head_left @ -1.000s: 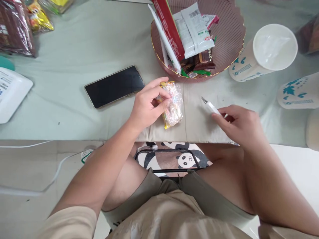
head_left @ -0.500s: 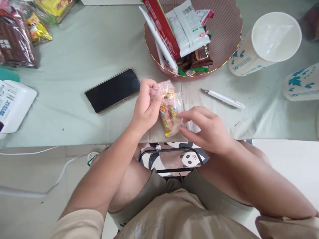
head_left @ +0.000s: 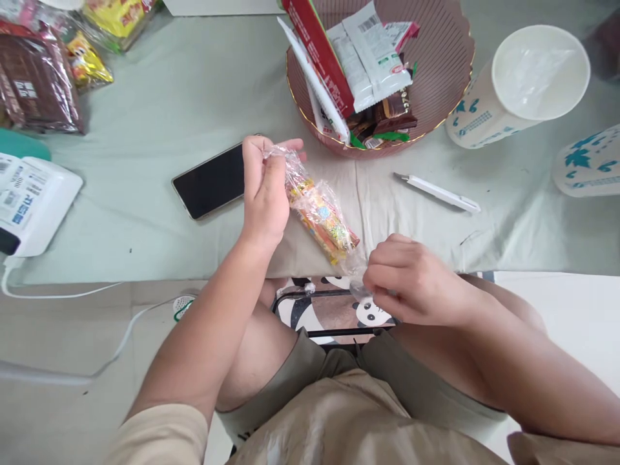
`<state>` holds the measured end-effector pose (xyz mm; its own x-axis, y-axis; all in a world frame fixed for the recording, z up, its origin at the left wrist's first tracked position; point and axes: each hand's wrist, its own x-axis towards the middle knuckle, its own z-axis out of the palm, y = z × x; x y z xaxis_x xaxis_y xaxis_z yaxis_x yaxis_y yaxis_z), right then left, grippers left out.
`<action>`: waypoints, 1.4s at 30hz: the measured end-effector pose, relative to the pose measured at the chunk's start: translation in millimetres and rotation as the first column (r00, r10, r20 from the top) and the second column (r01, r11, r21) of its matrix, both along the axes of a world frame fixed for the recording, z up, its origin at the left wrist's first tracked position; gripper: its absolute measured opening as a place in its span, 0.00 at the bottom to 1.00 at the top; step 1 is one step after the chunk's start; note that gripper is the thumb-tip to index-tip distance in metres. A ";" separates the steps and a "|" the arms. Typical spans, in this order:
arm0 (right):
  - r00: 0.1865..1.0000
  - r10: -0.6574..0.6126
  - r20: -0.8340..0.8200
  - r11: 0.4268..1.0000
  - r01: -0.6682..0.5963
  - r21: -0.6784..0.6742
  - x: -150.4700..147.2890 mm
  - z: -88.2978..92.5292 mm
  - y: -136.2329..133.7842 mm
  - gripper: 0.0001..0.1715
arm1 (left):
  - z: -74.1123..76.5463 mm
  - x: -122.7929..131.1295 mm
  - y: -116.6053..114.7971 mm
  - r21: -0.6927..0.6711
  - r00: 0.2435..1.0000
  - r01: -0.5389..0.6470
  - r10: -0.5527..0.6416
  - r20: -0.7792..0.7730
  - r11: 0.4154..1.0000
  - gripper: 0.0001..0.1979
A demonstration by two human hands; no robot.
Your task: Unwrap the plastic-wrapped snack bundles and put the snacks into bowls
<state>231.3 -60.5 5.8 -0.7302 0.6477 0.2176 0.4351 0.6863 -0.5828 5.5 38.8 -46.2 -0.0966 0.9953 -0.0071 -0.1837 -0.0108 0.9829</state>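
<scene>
A clear plastic bag (head_left: 296, 169) is stretched slantwise between my two hands over the front edge of the table. Small yellow and orange wrapped snack sticks (head_left: 323, 219) lie inside it. My left hand (head_left: 266, 187) pinches the upper end between thumb and forefinger, with other fingers partly extended. The lower end is gripped by my right hand (head_left: 411, 281), its fingers curled closed. Behind my left hand lies a black phone (head_left: 210, 182), partly covered by it. A white utility knife (head_left: 438, 192) rests on the table beyond my right hand.
A pink ribbed bowl (head_left: 448, 77) holds snack packets and a red box. Paper cups (head_left: 477, 116) stand at the right. At the left are snack bags (head_left: 41, 84) and a white device (head_left: 39, 200) with a cable. A panda-patterned surface (head_left: 329, 316) shows below the table edge.
My left hand has moved left and slightly up, over the phone. My right hand has dropped lower and closed on the bag's end. The bag is now drawn out long and slanted.
</scene>
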 end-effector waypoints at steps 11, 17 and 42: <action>0.998 0.023 0.059 0.888 0.007 -0.460 9.1 11.1 4.0 0.08 | -11.1 -8.8 23.7 0.047 0.975 0.136 -0.142 0.173 0.990 0.29; 0.684 -0.722 -0.106 0.642 0.605 -0.471 -3.4 -17.3 37.4 0.14 | -19.7 -7.2 29.1 0.044 0.960 0.268 -0.270 0.077 0.963 0.29; 0.709 -0.688 -0.155 0.691 0.576 -0.436 -31.6 -41.3 41.0 0.53 | 16.7 22.0 -25.8 0.243 0.922 0.250 -0.153 -0.357 0.937 0.29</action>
